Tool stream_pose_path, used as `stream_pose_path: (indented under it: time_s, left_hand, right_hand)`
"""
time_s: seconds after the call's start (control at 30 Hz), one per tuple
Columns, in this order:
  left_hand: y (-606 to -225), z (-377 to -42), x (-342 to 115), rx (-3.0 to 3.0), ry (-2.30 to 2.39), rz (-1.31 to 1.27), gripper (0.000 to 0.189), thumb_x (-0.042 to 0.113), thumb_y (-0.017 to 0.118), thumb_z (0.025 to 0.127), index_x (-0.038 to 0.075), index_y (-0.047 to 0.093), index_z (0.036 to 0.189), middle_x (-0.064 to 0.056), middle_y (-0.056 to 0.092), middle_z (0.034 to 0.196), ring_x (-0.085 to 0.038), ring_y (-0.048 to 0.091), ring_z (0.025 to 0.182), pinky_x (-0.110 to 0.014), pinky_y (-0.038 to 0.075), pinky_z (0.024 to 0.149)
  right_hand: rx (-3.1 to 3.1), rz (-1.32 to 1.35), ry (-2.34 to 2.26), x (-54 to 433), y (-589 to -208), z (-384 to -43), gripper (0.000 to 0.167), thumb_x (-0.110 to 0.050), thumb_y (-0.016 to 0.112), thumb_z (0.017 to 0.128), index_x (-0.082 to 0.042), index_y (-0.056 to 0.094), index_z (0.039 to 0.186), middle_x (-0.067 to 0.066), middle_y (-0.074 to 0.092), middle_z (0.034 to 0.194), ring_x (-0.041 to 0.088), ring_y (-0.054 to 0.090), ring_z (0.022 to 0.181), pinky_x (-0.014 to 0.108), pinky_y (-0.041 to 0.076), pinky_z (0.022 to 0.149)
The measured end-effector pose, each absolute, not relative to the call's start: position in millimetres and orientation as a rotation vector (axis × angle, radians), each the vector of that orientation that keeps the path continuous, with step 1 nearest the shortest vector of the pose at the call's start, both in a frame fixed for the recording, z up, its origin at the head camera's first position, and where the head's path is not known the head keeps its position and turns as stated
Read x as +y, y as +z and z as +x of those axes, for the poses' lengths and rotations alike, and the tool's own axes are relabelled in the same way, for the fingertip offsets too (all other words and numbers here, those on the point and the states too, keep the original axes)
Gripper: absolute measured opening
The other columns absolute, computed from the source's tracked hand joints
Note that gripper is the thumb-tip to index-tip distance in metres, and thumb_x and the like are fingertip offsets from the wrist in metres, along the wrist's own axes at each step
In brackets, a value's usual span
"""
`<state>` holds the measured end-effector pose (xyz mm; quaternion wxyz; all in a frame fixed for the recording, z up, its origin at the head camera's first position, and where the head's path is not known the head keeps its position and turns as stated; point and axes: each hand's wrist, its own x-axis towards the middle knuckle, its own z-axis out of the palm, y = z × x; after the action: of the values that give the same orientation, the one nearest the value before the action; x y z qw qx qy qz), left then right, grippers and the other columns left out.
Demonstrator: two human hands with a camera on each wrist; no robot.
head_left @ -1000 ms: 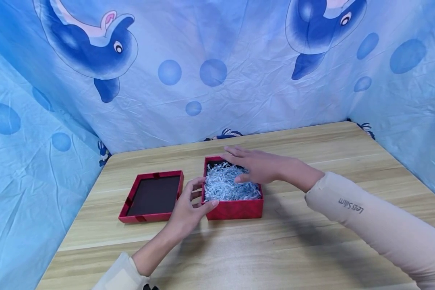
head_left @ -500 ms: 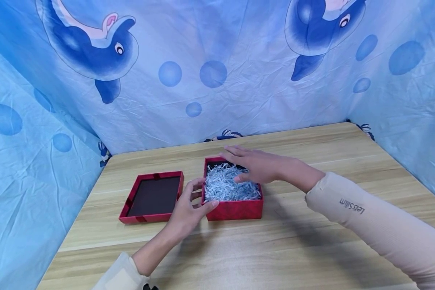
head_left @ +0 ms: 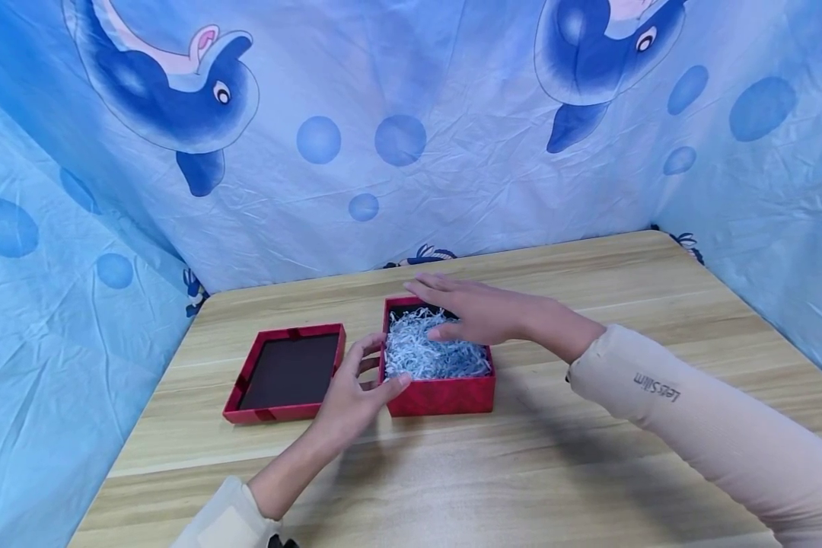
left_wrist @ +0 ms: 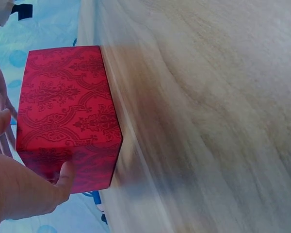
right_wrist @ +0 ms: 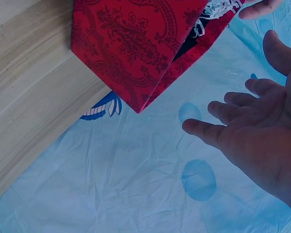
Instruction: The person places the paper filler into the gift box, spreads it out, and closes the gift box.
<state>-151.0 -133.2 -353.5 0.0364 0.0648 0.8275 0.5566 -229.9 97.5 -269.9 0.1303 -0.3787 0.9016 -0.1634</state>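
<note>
Gripping with left hand (head_left: 355,399), curled round the near-left corner of the red box (head_left: 441,397), between left and right edges of the tabletop (head_left: 452,479). Farther off, hovering with right hand (head_left: 482,310), spread above pale-blue shreds (head_left: 411,342), slightly farther left than before.

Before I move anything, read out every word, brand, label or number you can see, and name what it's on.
"Let's Slim", most likely: dark lettering upside down in the head view, on the right sleeve; small enough that its spelling is uncertain.
No other text is readable: the red box, lid and backdrop cloth show no visible words.
</note>
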Motion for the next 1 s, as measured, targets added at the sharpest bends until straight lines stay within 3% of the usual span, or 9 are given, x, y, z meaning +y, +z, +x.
stream_pose_path:
  time_s: [0.33,0.57,0.7,0.8,1.0]
  left_hand:
    - [-345,-152,-139,2.579,1.709,0.173,0.067,0.038,0.07,0.087,0.021,0.037,0.143,-0.003,0.04,0.145,-0.027,0.043,0.13,-0.048,0.042,0.103]
    - [-335,-154,-154,2.655,1.633,0.08,0.061,0.043,0.06,0.093,0.019,0.036,0.144,-0.004,0.04,0.146,-0.027,0.041,0.133,-0.051,0.035,0.108]
    - [-329,-153,-164,2.692,1.572,0.009,0.057,0.048,0.052,0.097,0.019,0.037,0.144,-0.005,0.04,0.146,-0.025,0.039,0.134,-0.049,0.034,0.109]
    - [-326,-153,-171,2.698,1.548,-0.043,0.06,0.053,0.047,0.097,0.018,0.037,0.145,-0.005,0.039,0.146,-0.024,0.037,0.135,-0.048,0.034,0.109]
    - [-316,-157,-186,2.737,1.468,-0.148,0.073,0.064,0.037,0.095,0.014,0.034,0.148,-0.008,0.036,0.148,-0.028,0.033,0.136,-0.051,0.028,0.111]
  right_hand:
    - [2.632,-1.101,-0.495,88,-269,-226,0.078,-0.038,0.059,0.095,-0.028,0.011,0.155,0.0,0.007,0.162,0.025,0.01,0.147,0.048,0.022,0.115]
    - [2.6,-1.065,-0.552,71,-272,-218,0.078,-0.039,0.059,0.094,-0.03,0.011,0.155,-0.002,0.008,0.162,0.02,0.008,0.147,0.046,0.024,0.115]
    - [2.593,-1.089,-0.558,61,-275,-213,0.077,-0.042,0.058,0.095,-0.031,0.011,0.155,-0.004,0.007,0.162,0.017,0.008,0.147,0.044,0.015,0.118]
    - [2.576,-1.11,-0.582,54,-277,-207,0.076,-0.043,0.056,0.096,-0.031,0.01,0.155,-0.005,0.005,0.162,0.014,0.006,0.147,0.043,0.008,0.118]
    - [2.581,-1.133,-0.638,40,-282,-199,0.071,-0.043,0.051,0.098,-0.027,0.011,0.155,-0.002,0.006,0.162,0.017,0.005,0.148,0.044,0.015,0.118]
